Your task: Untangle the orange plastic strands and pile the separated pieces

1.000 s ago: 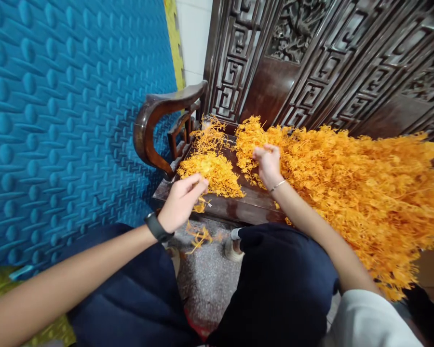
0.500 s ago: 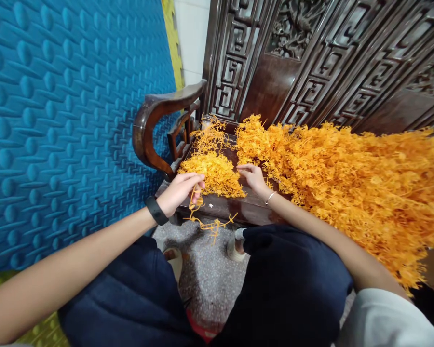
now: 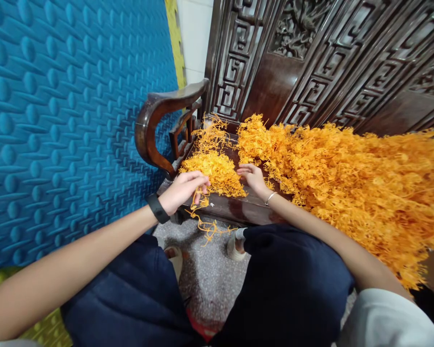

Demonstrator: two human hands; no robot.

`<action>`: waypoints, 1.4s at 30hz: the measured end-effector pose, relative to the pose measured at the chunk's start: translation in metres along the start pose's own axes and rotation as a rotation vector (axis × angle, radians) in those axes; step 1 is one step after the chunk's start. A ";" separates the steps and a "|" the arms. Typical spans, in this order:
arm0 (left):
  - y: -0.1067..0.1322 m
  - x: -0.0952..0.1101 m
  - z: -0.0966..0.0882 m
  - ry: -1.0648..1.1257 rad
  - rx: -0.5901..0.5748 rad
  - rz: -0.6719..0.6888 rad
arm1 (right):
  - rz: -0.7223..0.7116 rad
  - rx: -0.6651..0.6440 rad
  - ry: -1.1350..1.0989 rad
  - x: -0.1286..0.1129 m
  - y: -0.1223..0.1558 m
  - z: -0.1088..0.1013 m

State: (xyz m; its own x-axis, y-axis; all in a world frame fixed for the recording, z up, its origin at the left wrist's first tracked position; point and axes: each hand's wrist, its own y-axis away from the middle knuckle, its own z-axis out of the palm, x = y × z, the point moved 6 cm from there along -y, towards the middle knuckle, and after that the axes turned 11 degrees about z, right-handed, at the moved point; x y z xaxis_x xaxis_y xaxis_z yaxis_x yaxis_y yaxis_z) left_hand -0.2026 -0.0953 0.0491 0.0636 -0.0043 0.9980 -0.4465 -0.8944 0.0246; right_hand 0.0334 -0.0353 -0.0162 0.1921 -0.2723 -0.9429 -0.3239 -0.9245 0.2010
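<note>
My left hand [image 3: 183, 189], with a dark band at the wrist, is closed in a pinch on a thin, branching orange strand [image 3: 207, 226]. The strand dangles below the fingers, past the front edge of the dark wooden bench seat [image 3: 238, 209]. Just behind that hand lies a small heap of orange strands [image 3: 222, 173]. My right hand [image 3: 253, 179], a bangle on its wrist, is at the heap's right side. Its fingers are stretched out, and I see nothing held in them. Whether the fingertips touch the heap I cannot tell.
A much larger orange pile [image 3: 354, 178] covers the seat to the right. Looser strands [image 3: 211, 137] lie behind the small heap. A curved armrest [image 3: 148, 125] bounds the left, beside a blue textured mat [image 3: 65, 120]. The carved backrest [image 3: 275, 82] rises behind.
My left hand has shifted slightly right, and the strand under it hangs in a different shape. My right hand has barely moved; its fingers look slightly more spread.
</note>
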 end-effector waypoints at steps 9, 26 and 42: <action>0.002 0.003 0.008 0.009 -0.122 0.063 | -0.253 -0.285 -0.006 -0.051 0.041 0.016; 0.005 0.007 0.016 -0.102 -0.241 0.215 | -0.108 -0.691 0.005 -0.079 0.091 0.049; 0.002 0.003 0.017 -0.132 -0.227 0.160 | -0.188 -0.691 -0.068 -0.083 0.099 0.053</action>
State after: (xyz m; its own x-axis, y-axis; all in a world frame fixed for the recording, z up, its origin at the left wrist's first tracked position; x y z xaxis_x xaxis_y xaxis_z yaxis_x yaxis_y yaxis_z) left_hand -0.1878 -0.1051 0.0510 0.0848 -0.2083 0.9744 -0.6472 -0.7550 -0.1051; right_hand -0.0638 -0.0900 0.0682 0.1215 -0.0952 -0.9880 0.3741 -0.9176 0.1345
